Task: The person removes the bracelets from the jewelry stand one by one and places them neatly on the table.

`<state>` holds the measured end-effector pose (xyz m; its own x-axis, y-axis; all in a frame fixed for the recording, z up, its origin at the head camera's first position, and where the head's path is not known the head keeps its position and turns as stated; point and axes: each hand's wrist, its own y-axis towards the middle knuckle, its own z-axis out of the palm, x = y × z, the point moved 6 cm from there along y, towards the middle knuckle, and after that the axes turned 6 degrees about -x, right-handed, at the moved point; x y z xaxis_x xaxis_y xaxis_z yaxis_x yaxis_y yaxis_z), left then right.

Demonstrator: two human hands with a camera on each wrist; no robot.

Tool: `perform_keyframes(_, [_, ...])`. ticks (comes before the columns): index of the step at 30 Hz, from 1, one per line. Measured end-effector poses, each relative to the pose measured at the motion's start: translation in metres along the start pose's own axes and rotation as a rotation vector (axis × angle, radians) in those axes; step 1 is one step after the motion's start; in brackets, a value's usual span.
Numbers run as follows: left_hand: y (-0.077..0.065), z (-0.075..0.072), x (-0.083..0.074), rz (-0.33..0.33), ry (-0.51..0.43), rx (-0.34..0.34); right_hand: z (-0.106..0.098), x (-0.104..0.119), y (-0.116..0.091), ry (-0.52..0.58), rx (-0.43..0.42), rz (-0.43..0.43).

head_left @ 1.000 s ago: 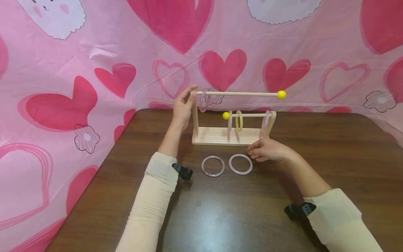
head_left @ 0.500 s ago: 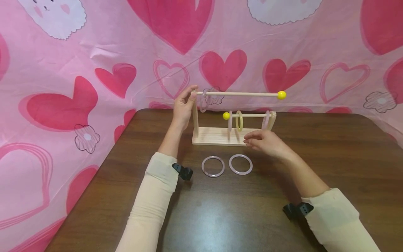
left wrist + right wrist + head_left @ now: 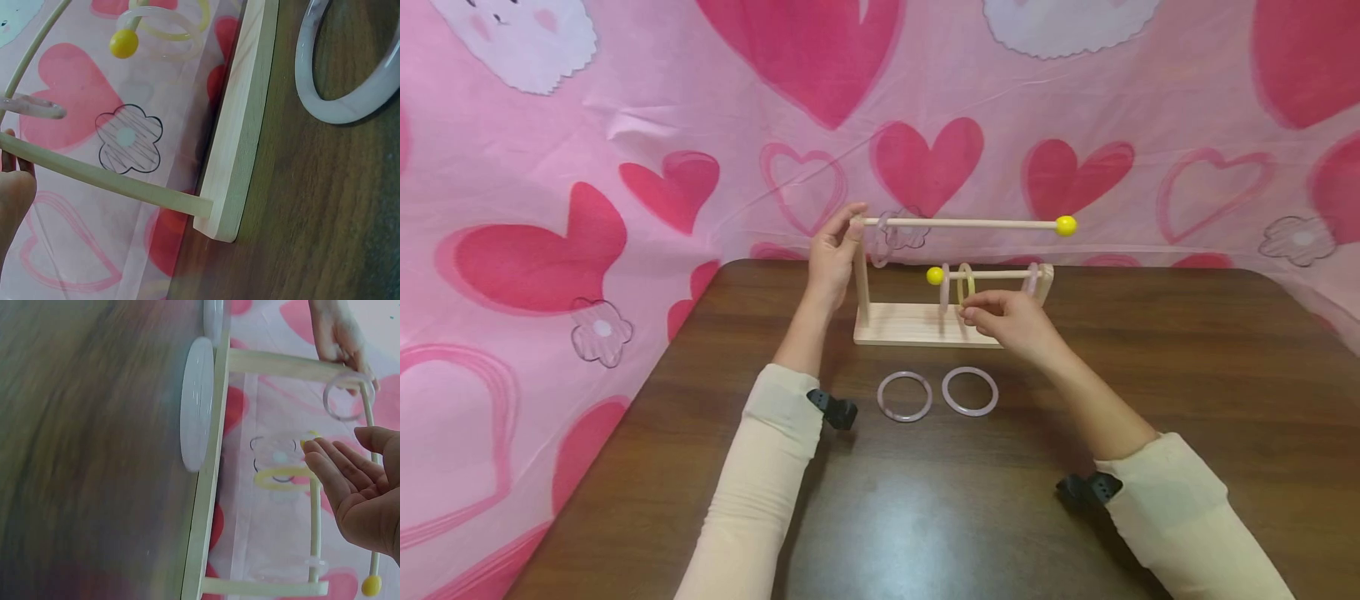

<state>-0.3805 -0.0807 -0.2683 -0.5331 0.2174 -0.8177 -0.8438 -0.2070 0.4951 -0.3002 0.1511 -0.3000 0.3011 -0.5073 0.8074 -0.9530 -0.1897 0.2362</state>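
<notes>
My left hand [image 3: 831, 262] grips the top of the left post of a wooden stand [image 3: 898, 325]. A pale lilac ring [image 3: 874, 250] hangs on its upper rod near that post. On the lower rod, a yellow ring [image 3: 962, 285] hangs between two pale pink rings, one [image 3: 945, 292] near the yellow end ball, the other by the right post. My right hand [image 3: 1018, 325] has its fingertips right at the yellow ring's lower edge. In the right wrist view its fingers [image 3: 334, 469] are nearly straight, the thumb apart from them.
Two pale lilac rings lie flat on the brown table [image 3: 880, 517] before the stand, a left ring [image 3: 881, 393] and a right ring [image 3: 946, 392]. A yellow ball [image 3: 1066, 226] caps the upper rod. Behind hangs a pink heart-patterned cloth [image 3: 760, 100].
My right hand has risen from beside the right table ring and moved left to the yellow ring. The left hand keeps its grip on the post.
</notes>
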Motion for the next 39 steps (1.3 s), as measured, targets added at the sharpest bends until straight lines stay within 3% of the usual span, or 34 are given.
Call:
perform_keyframes(5, [0.0,0.0,0.0,-0.001,-0.006,-0.002,0.007,0.011,0.006,-0.089,-0.051,-0.06])
perform_keyframes(10, [0.0,0.0,0.0,0.006,-0.01,0.001,0.015,0.023,0.012,-0.095,-0.094,-0.071])
perform_keyframes(19, [-0.001,-0.001,-0.001,0.016,0.007,0.002,0.034,0.047,0.028,0.026,-0.123,-0.131])
perform_keyframes(29, [-0.001,0.0,0.0,0.019,0.011,0.017,0.052,0.057,0.043,0.142,-0.143,-0.148])
perform_keyframes(39, [-0.001,0.0,-0.002,0.007,0.015,0.018,0.06,0.06,0.044,-0.028,-0.106,-0.187])
